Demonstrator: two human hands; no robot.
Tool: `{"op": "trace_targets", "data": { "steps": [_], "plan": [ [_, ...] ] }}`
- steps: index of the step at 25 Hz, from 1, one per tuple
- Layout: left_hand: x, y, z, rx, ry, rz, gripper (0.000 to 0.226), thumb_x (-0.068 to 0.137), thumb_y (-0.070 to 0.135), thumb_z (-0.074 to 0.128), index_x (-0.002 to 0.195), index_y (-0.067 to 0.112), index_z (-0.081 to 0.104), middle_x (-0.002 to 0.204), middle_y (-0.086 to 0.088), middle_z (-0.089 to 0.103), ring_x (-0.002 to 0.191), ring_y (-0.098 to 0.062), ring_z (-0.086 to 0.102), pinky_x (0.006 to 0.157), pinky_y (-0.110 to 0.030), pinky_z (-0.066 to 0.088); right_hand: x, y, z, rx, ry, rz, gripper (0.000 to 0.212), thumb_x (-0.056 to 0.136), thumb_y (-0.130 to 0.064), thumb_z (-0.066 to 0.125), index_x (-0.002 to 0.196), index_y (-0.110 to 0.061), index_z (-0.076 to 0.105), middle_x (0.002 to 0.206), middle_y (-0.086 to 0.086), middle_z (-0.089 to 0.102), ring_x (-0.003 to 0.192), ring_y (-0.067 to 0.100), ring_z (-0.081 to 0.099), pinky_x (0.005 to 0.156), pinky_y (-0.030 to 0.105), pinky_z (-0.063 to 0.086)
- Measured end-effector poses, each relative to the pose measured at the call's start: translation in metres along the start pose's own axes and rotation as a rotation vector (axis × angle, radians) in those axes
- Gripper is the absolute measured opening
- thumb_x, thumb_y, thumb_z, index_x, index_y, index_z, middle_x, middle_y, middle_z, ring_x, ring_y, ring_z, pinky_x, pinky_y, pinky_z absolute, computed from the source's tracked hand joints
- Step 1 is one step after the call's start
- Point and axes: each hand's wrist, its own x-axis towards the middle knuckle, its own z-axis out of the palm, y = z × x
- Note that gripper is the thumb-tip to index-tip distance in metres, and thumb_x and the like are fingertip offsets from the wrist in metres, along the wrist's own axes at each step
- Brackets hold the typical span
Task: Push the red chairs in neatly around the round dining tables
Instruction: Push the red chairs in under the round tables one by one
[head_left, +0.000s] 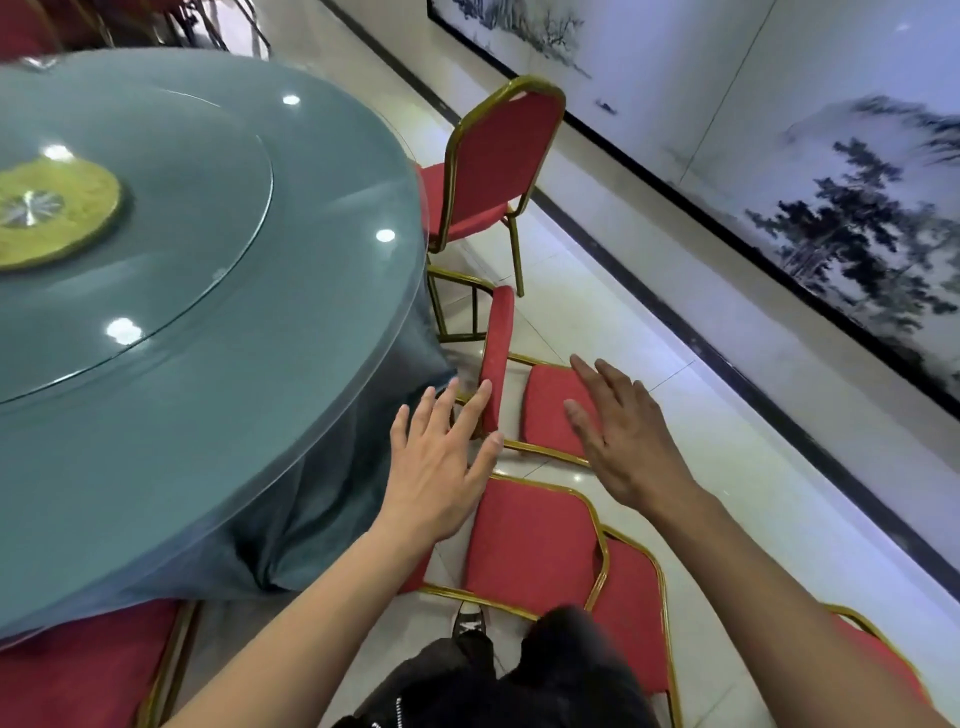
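Both hands reach forward over a red chair lying tipped over on the floor beside the round table (208, 312). The left hand (441, 467) has its fingers straight and spread, its fingertips by the fallen chair's upturned back (497, 358); whether they touch it cannot be told. The right hand (623, 441) is also flat and spread, palm down, over that chair's seat (550, 405), holding nothing.

The fallen chair (545, 415) lies on its side just off the table's edge, gold legs pointing toward the tablecloth (322, 499). Beyond it an upright chair (498, 166) stands close to the table, its seat partly under the rim. Nearer the person, two more red chairs (535, 545) stand side by side, close to the person's dark trousers (519, 686), and another red seat (78, 670) shows at the lower left under the table's edge.

The table carries a glass turntable (197, 171) with a yellow centre disc (67, 208). A wall mural of dark trees (857, 218) runs along the right
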Motion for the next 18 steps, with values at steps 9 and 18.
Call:
{"op": "trace_targets", "data": {
  "steps": [9, 18],
  "plan": [
    [0.04, -0.017, -0.014, -0.094, 0.066, -0.1, 0.065, 0.096, 0.068, 0.003, 0.158, 0.048, 0.003, 0.169, 0.003, 0.01, 0.156, -0.02, 0.0, 0.126, -0.049, -0.001, 0.057, -0.023, -0.019, -0.076, -0.029, -0.09, 0.062, 0.101, -0.065, 0.014, 0.16, -0.045, 0.01, 0.169, 0.0, 0.017, 0.155, 0.022, 0.015, 0.128, 0.043, 0.006],
    [0.076, -0.048, -0.033, -0.145, 0.211, -0.316, 0.068, 0.094, 0.069, 0.003, 0.158, 0.048, 0.004, 0.169, 0.003, 0.008, 0.156, -0.02, -0.001, 0.126, -0.049, -0.003, 0.14, -0.064, -0.008, -0.11, -0.098, -0.329, 0.061, 0.101, -0.065, 0.014, 0.159, -0.046, 0.012, 0.168, -0.001, 0.02, 0.153, 0.02, 0.018, 0.125, 0.04, 0.01]
  ]
}}
